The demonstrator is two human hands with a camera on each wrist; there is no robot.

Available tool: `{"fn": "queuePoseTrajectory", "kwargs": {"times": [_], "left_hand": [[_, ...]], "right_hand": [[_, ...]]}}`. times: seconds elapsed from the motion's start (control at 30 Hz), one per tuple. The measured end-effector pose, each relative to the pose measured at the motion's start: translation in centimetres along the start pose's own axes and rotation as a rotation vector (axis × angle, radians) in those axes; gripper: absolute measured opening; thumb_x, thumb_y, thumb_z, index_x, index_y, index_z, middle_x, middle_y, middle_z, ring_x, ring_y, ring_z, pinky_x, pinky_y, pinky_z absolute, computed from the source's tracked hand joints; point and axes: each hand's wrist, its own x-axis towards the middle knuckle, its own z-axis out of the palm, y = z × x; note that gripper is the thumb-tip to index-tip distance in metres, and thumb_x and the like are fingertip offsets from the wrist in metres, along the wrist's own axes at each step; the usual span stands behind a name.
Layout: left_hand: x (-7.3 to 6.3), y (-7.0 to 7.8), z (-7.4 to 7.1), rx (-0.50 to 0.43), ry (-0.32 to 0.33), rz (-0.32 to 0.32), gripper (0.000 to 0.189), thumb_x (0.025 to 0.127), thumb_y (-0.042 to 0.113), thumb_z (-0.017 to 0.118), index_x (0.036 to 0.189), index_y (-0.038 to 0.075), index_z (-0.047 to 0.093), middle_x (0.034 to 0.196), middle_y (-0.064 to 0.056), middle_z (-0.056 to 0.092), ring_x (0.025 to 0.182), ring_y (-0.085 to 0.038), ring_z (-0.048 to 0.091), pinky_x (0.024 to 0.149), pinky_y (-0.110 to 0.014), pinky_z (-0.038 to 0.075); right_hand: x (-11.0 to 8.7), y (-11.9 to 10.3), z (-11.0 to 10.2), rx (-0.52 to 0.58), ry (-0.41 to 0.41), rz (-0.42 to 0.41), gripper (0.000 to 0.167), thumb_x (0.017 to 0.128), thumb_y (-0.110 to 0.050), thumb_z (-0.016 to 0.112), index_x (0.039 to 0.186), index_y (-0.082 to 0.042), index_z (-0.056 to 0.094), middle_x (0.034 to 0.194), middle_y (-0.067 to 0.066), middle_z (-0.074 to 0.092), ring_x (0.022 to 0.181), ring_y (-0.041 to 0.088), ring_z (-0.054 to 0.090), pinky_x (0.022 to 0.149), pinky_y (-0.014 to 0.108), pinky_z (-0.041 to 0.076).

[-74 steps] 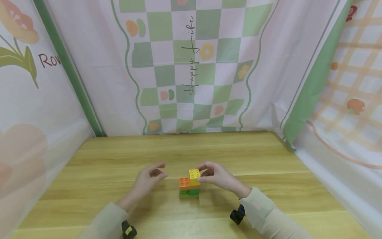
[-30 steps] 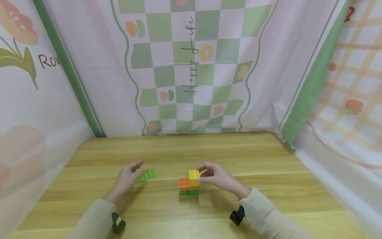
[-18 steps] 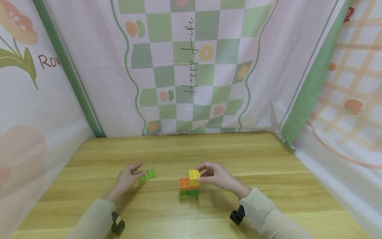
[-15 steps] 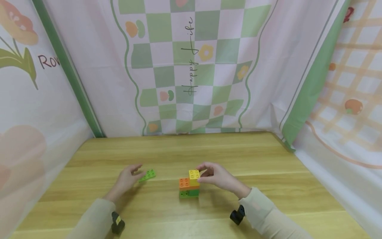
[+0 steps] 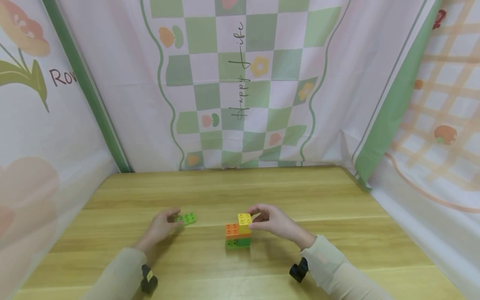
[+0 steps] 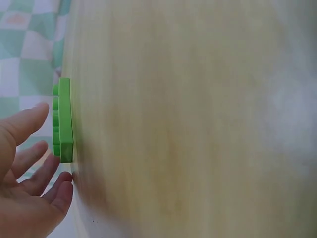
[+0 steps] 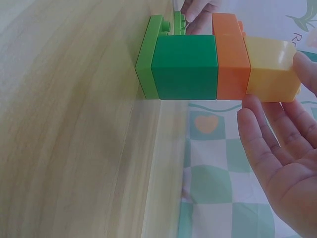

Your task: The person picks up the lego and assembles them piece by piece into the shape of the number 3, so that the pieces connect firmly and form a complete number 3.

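A stack of toy building bricks (image 5: 232, 230) stands mid-table: a light green plate (image 7: 148, 59) at the bottom, a dark green brick (image 7: 184, 67) on it, then an orange brick (image 7: 233, 62), and a yellow brick (image 5: 244, 220) on top at the right end. My right hand (image 5: 277, 223) pinches the yellow brick between thumb and fingers. To the left, a loose light green studded plate (image 5: 188, 218) lies on the table. My left hand (image 5: 162, 226) is at its left end, fingers loosely bent; in the left wrist view the thumb (image 6: 32, 121) is beside the studs, with a gap showing.
The wooden table (image 5: 300, 187) reaches back to a checked curtain (image 5: 232, 100), with printed cloth hanging on both sides. A small black wrist camera (image 5: 148, 280) sits on the left sleeve and another black camera (image 5: 298, 271) on the right one.
My left hand has moved left from near the stack, uncovering the loose green plate, then lowered toward its left end. That plate has turned slightly. The right hand and stack have stayed put.
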Motion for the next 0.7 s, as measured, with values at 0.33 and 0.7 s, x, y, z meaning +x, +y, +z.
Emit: {"fn": "queuePoseTrajectory", "kwargs": {"times": [0.33, 0.7], "left_hand": [[-0.11, 0.17, 0.51, 0.056, -0.024, 0.046, 0.052, 0.079, 0.007, 0.07, 0.124, -0.007, 0.05, 0.125, -0.026, 0.049, 0.115, -0.041, 0.044, 0.098, -0.054, 0.031], [-0.13, 0.33, 0.68, 0.124, -0.027, 0.05, 0.047, 0.081, 0.002, 0.066, 0.124, -0.008, 0.05, 0.126, -0.026, 0.049, 0.116, -0.041, 0.044, 0.097, -0.053, 0.034]], "right_hand": [[0.05, 0.2, -0.01, 0.006, -0.001, 0.0, 0.037, 0.084, -0.019, 0.068, 0.115, -0.001, 0.057, 0.108, 0.009, 0.059, 0.092, 0.025, 0.059, 0.073, 0.032, 0.052], [0.06, 0.2, -0.02, 0.015, -0.005, 0.003, 0.037, 0.084, -0.018, 0.068, 0.115, -0.001, 0.056, 0.107, 0.01, 0.06, 0.091, 0.025, 0.059, 0.073, 0.033, 0.052]]}}
